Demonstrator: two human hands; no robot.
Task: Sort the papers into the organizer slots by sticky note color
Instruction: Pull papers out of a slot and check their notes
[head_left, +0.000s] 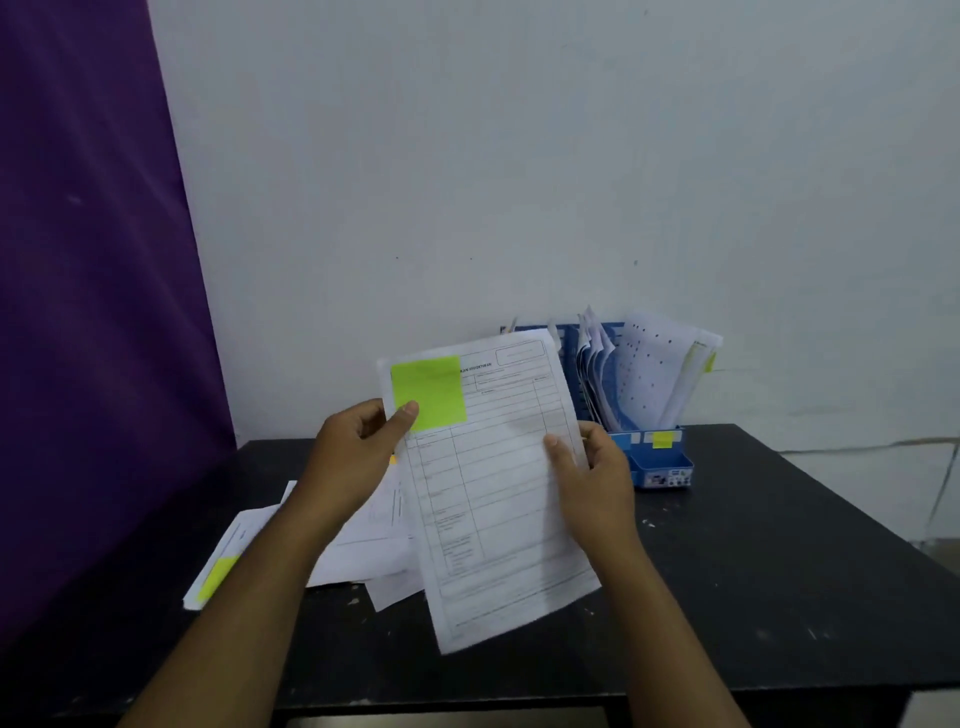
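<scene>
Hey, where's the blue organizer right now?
In the head view, the blue organizer stands at the back of the black table, right of centre against the white wall, just beyond the right hand holding the paper.

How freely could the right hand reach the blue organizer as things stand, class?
Probably yes, once freed: the right hand pinches the sheet at its right edge, so it is busy. The organizer stands just behind it, nothing between.
</scene>
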